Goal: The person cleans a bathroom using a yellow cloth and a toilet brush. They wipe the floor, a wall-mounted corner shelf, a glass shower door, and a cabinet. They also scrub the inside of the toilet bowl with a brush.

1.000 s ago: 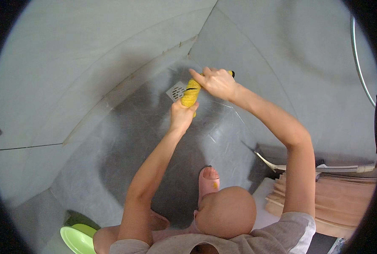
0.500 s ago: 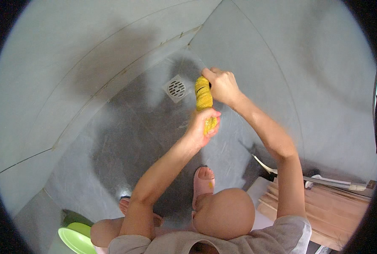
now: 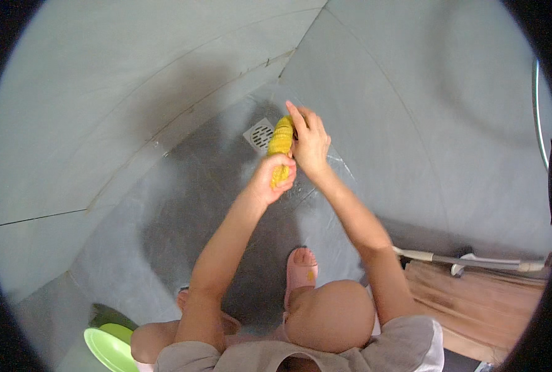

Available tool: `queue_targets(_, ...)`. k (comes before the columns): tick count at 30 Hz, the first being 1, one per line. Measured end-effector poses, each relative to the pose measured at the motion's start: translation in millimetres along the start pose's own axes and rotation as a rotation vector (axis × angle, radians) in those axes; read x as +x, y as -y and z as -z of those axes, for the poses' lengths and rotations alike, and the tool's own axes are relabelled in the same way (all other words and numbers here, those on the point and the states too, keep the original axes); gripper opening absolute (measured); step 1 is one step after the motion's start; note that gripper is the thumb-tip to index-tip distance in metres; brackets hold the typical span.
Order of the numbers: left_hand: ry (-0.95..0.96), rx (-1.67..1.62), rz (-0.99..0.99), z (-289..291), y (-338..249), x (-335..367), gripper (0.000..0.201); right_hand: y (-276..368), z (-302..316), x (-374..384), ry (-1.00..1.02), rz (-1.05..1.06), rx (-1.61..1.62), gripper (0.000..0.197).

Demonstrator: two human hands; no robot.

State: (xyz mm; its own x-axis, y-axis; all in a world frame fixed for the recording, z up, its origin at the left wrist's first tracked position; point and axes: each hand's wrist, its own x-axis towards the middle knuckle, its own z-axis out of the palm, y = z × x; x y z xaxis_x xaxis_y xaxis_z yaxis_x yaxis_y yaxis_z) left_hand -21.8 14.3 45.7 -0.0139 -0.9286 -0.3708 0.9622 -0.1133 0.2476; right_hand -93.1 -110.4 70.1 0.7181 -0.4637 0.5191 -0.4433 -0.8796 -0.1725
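A twisted yellow cloth (image 3: 280, 141) is held upright in front of me, above the grey floor. My left hand (image 3: 274, 177) is closed around its lower part, and a bit of yellow shows between thumb and fingers. At the upper right side of the cloth is my right hand (image 3: 312, 139), its fingers loosened and stretched upward, the index finger pointing past the top. It is against or very close to the cloth; its thumb is mostly hidden.
Behind the cloth, a square floor drain (image 3: 262, 134) is partly covered. Grey walls meet in the far corner. A light green basin (image 3: 110, 347) stands at lower left. A wooden board or stack (image 3: 474, 304) and a pale-handled pole (image 3: 468, 260) lie at right. My pink slipper (image 3: 300, 273) is below.
Both hands and the cloth have shifted slightly left. My right hand has loosened from its grip on the top of the cloth and its fingers have straightened. The left hand keeps its hold.
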Motion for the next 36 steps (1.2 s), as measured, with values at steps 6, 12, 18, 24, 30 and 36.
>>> queue_targets(6, -0.012, 0.255, 0.161, 13, -16, -33, 0.017, 16, 49, 11, 0.468, 0.506, -0.261, 0.055)
queue_targets(12, 0.026, 0.26, 0.024, 12, -26, -70, 0.039, 22, 79, 9, 0.892, 0.323, -0.207, 0.045)
queue_targets(18, -0.084, 1.918, -1.187, -2, -38, -103, 0.073, 21, 107, -4, 1.146, -0.406, 1.092, 0.065)
queue_targets(24, 0.154, 1.486, -1.735, -31, -23, -94, 0.081, 62, 137, -34, 1.535, -0.515, 1.857, 0.079)
queue_targets(30, 0.301, 1.723, -2.149, -56, -33, -92, 0.02, 65, 158, -67, 1.693, -0.718, 1.988, 0.085)
queue_targets(36, 0.15, 2.116, -2.137, -57, -69, -116, 0.026, 48, 187, -31, 1.423, -0.519, 1.271, 0.054)
